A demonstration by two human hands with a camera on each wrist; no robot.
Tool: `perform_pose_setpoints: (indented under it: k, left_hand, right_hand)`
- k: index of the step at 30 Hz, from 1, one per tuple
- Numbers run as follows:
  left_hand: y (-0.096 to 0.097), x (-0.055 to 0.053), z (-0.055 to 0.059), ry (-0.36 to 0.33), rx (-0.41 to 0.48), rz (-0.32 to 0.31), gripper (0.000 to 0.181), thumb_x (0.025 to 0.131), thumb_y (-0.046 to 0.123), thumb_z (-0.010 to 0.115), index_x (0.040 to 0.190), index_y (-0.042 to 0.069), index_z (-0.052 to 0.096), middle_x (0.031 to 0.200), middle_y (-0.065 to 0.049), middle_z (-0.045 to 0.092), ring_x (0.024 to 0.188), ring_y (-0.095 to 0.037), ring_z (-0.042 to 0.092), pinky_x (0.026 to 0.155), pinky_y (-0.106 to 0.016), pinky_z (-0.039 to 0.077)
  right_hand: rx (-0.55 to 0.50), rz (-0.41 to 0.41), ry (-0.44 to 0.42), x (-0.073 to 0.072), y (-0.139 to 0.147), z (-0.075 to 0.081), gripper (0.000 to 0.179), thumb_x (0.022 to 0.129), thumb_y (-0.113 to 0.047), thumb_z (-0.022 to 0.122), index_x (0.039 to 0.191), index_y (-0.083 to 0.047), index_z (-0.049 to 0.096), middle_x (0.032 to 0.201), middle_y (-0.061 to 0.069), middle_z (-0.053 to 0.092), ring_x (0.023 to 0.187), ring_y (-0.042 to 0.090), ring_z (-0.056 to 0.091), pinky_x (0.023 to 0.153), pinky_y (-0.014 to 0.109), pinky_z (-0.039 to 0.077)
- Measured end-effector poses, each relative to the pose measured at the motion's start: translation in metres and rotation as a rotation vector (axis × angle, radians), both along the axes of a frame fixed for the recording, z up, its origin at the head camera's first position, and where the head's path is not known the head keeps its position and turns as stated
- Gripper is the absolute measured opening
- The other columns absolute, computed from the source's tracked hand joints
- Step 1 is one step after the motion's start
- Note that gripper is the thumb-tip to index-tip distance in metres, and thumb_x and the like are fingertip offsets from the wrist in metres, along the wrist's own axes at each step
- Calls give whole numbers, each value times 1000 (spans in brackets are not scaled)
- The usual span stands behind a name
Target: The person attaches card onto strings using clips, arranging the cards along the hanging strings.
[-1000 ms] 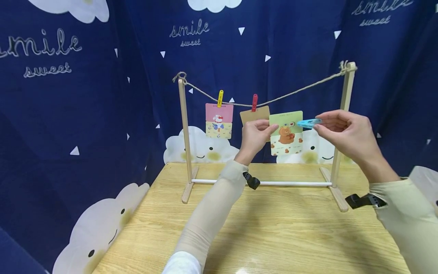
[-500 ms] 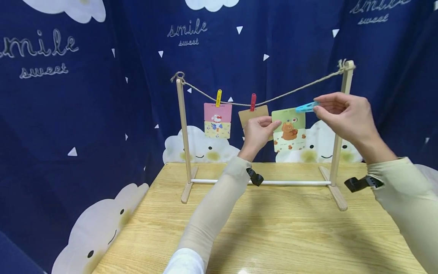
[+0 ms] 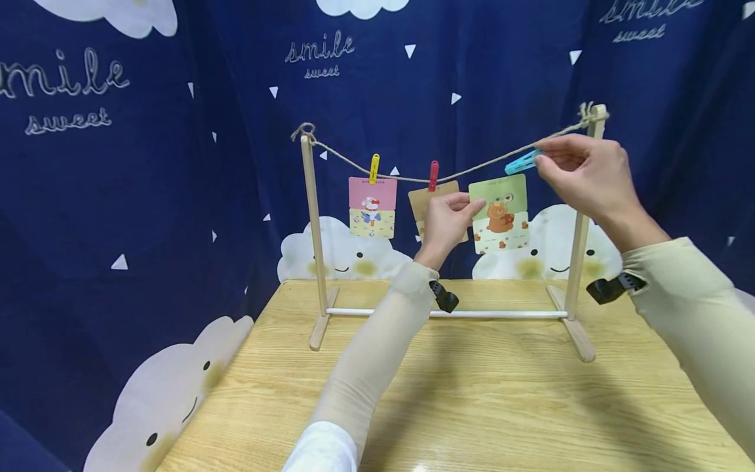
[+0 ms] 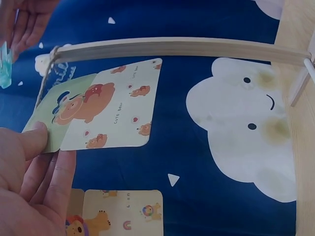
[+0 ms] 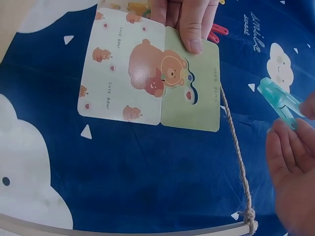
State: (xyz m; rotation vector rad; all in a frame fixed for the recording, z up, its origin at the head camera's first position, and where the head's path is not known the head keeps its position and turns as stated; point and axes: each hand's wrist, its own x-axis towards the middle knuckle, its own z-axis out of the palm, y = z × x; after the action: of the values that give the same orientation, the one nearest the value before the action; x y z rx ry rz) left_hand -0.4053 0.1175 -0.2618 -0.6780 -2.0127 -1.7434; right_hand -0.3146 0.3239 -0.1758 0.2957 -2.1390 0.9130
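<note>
My left hand (image 3: 446, 223) pinches the left edge of a green and white bear card (image 3: 500, 216) between thumb and fingers. The card's top edge is just below the twine (image 3: 489, 164). Up to the right, my right hand (image 3: 590, 170) pinches a light blue clothespin (image 3: 522, 162) by its handle end, its other end pointing left above the card. In the right wrist view the clothespin (image 5: 278, 101) is apart from both card and twine. Behind my left hand, a brown card (image 3: 421, 200) hangs from a red clothespin (image 3: 434, 176), partly hidden.
A pink and yellow card (image 3: 373, 206) hangs at the left from a yellow clothespin (image 3: 374, 168). Wooden posts (image 3: 315, 223) hold the twine at both ends, joined low down by a white rod (image 3: 501, 314). The stand is on a wooden table (image 3: 501, 393) before a dark blue curtain (image 3: 236, 164).
My right hand has risen with the blue clothespin, from beside the card to above its top edge. My left hand has lifted the bear card slightly, closer to the twine.
</note>
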Motion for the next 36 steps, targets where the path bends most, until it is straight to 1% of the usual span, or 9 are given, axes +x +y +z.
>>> perform_pose_setpoints:
  k: [4,7,10,12,16,21,24,28,36]
  left_hand:
    - [3,-1,3,6,5,22,21,91,25,82,103,7,80,87,-2,79,63,-8,70,58,-22,56]
    - [5,-1,4,-9,8,32,22,92,26,81,104,8,80,88,-1,79,64,-9,71,60,-21,57]
    - [7,0,5,-27,12,38,22,92,26,81,104,8,81,88,-1,79,64,-9,72,61,-22,57]
    - [8,0,5,-37,16,44,21,92,26,81,104,9,81,88,0,79,65,-10,72,61,-21,57]
    - [10,-1,6,-46,26,56,19,92,26,81,102,10,81,87,1,79,65,-9,71,60,-21,56]
    - [13,-4,6,-45,22,83,19,92,27,81,102,10,81,86,2,79,64,-7,71,57,-20,55]
    - [13,-4,7,-40,25,90,19,92,27,81,101,11,81,86,2,79,64,-7,71,57,-21,54]
    - [13,-5,6,-39,30,89,19,92,28,81,101,12,81,86,3,79,64,-8,71,58,-21,55]
    - [16,-4,7,-58,45,104,18,91,28,82,99,12,82,85,3,79,64,-8,71,56,-21,53]
  right_hand:
    - [23,-10,-10,-7,-1,7,37,98,-36,69,128,-15,74,108,-5,73,86,-1,62,75,8,45]
    - [39,-20,-8,-12,-1,11,37,99,-36,68,129,-16,73,113,3,75,86,-3,61,74,8,45]
    - [59,-33,-8,-16,0,14,36,101,-36,67,130,-16,73,115,6,74,85,-3,60,74,9,44]
    - [76,-41,-1,-19,0,16,36,101,-35,66,131,-16,72,114,8,74,85,1,59,73,11,43]
    - [110,-55,8,-23,-1,20,35,104,-33,62,133,-16,71,115,11,73,85,11,56,71,15,42]
    - [140,-68,5,-32,-2,25,35,105,-30,59,135,-14,69,115,9,71,88,19,53,71,19,40]
    - [150,-72,2,-38,-2,28,34,106,-28,57,134,-13,69,114,9,70,88,20,52,72,21,40]
    - [161,-73,-4,-44,-2,30,33,105,-24,57,132,-10,69,111,9,70,87,19,54,70,21,41]
    - [171,-53,-27,-51,-4,34,32,105,-20,53,131,-7,69,111,11,70,88,20,57,71,22,42]
